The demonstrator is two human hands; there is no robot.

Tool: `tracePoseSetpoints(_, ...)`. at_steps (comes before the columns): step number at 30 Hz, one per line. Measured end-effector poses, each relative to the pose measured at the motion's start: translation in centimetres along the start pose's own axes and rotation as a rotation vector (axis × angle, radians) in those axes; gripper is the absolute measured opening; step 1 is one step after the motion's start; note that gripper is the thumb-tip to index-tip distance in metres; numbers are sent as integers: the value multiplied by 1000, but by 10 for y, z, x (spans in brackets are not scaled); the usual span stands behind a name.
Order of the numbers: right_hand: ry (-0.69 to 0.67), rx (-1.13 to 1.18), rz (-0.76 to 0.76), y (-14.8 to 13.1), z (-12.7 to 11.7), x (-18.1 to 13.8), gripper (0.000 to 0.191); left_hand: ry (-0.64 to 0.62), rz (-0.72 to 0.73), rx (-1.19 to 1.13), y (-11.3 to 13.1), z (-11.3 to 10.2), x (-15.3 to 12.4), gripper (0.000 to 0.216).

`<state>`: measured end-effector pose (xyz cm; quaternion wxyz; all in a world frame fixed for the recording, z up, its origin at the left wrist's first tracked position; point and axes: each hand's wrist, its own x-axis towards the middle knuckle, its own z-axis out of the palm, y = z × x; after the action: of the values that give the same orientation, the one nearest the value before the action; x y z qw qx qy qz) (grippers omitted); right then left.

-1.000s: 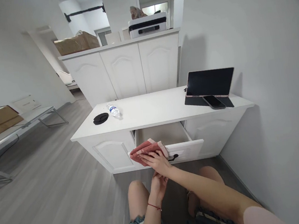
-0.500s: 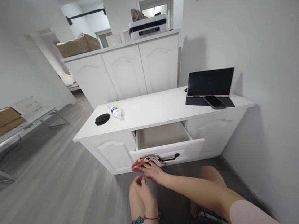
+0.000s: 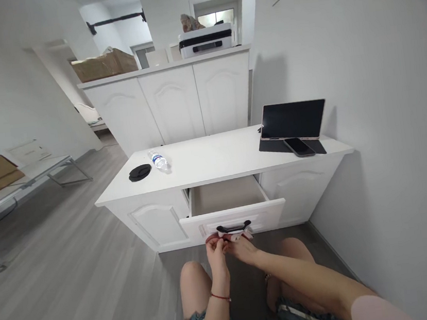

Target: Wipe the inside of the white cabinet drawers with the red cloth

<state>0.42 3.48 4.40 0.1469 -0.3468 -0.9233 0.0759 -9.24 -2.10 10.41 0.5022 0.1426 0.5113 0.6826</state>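
A red cloth is pinched by the left hand beside the drawer handle. Finger closure of the right hand cannot be told.

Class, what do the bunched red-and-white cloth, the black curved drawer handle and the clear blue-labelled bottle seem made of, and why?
Bunched red-and-white cloth: probably matte fabric; it bends softly.
Black curved drawer handle: smooth metal or plastic, unclear which; dark, even bar.
Clear blue-labelled bottle: likely glossy plastic; see-through body with bright highlights.
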Motion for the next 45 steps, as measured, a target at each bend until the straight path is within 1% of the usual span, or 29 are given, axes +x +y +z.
tracePoseSetpoints(3, -55, -112, -37, 19, -6, -27, 35, -40, -135, -63, -4, 14, -2, 29)
tracePoseSetpoints(5, -95, -219, -81, 31, -10, -43, 33, -65, -212, -66, -5, 24, -1, 28)
tracePoseSetpoints(7, -113, -317, -115, 44, -16, -57, 36, -83, -285, -52, -5, 33, 0, 24)
tracePoseSetpoints(9, -93, -382, -132, 57, -23, -71, 41, -88, -328, -44, -4, 40, 3, 20)
tracePoseSetpoints(13, 20, -488, -149, 84, -43, -101, 51, -78, -323, -54, -4, 47, 9, 20)
tracePoseSetpoints(16, 89, -526, -125, 100, -59, -123, 58, -80, -319, -48, -3, 48, 11, 21)
tracePoseSetpoints(19, 135, -544, -120, 112, -74, -138, 62, -82, -321, -41, -1, 47, 11, 20)
tracePoseSetpoints(21, 179, -568, -126, 117, -84, -143, 62, -90, -323, -39, -1, 47, 11, 19)
tracePoseSetpoints(24, 259, -621, -119, 118, -100, -144, 61, -101, -323, -32, 0, 45, 11, 19)
tracePoseSetpoints(28, 336, -661, -101, 114, -115, -140, 70, -105, -318, -29, 1, 45, 11, 18)
tracePoseSetpoints(31, 348, -657, -103, 111, -117, -136, 72, -109, -313, -28, -1, 44, 12, 19)
tracePoseSetpoints(34, 357, -629, -120, 107, -114, -129, 67, -115, -299, -24, -3, 43, 12, 21)
tracePoseSetpoints(37, 345, -601, -172, 98, -115, -115, 59, -125, -294, -24, -5, 41, 13, 23)
tracePoseSetpoints(42, 214, -521, -230, 73, -128, -81, 44, -142, -283, 2, -4, 41, 11, 24)
tracePoseSetpoints(45, 231, -495, -236, 60, -137, -60, 38, -146, -277, 8, -3, 41, 11, 19)
